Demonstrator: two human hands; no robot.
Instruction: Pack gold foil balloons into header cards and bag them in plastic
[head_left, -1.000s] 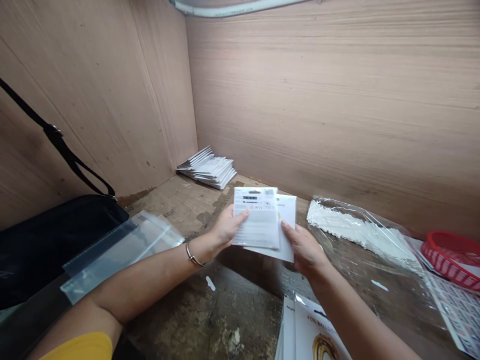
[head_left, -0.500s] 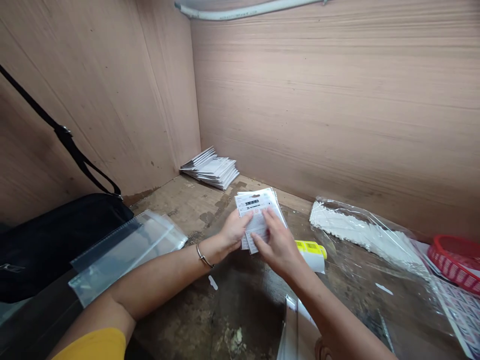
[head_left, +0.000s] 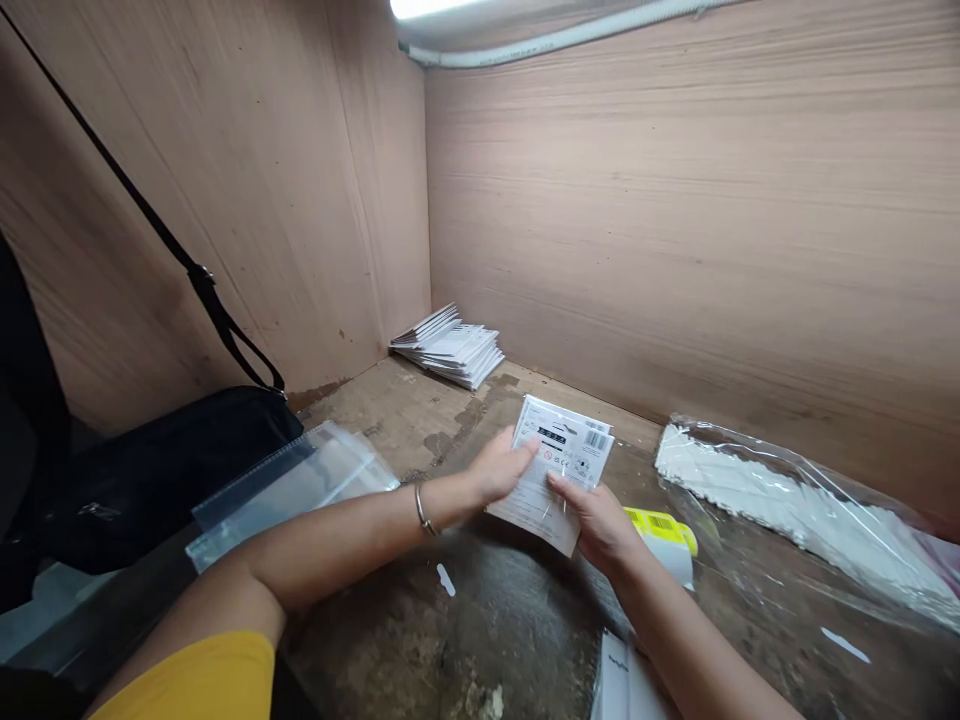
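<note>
Right hand (head_left: 606,524) has shifted from across the flat white printed packets (head_left: 555,465) to their right edge; its fingers and the left hand's (head_left: 501,468) grip them above the brown surface (head_left: 382,630), count unclear. Two small white tabs (head_left: 445,579), one white corner stack (head_left: 454,350).

Beneath the glossy, film-covered packets (head_left: 536,505) the table top (head_left: 525,605) looks rough, behind them the wooden wall (head_left: 675,220) is matt, to their left are smooth plastic sleeves (head_left: 300,490) and a shiny metal bangle (head_left: 422,510), to their right a crinkled plastic bag (head_left: 780,468).
</note>
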